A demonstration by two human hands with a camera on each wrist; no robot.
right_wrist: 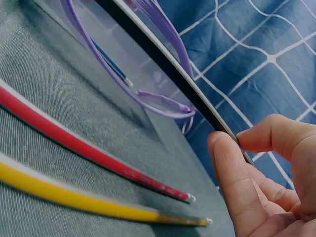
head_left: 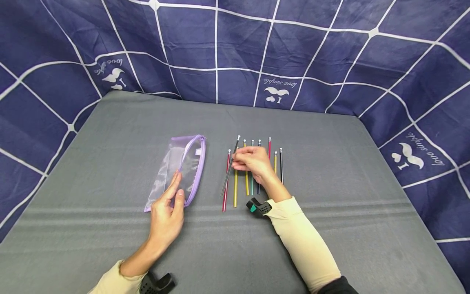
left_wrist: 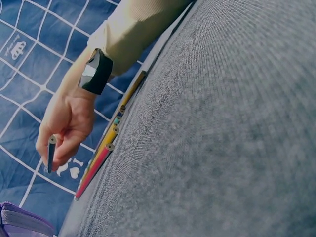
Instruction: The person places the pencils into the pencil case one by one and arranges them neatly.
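My right hand (head_left: 253, 161) pinches a black pencil (head_left: 228, 175) near its upper part, tilted above the row of pencils on the table. In the right wrist view this pencil (right_wrist: 168, 74) runs between thumb and fingertips, across the pouch behind it. A clear mesh pencil pouch (head_left: 165, 175) with purple edging lies to the left, its zippered mouth facing the pencils. My left hand (head_left: 167, 216) rests at the pouch's near side, fingers straight and thumb apart. Within the pouch's purple outline, a dark blue pencil (right_wrist: 111, 61) shows in the right wrist view.
Several pencils lie side by side under and beside my right hand, among them a red one (head_left: 225, 198), a yellow one (head_left: 235, 196) and a black one (head_left: 281, 165). The grey cloth-covered table (head_left: 330, 163) is backed by a blue checked curtain (head_left: 235, 49).
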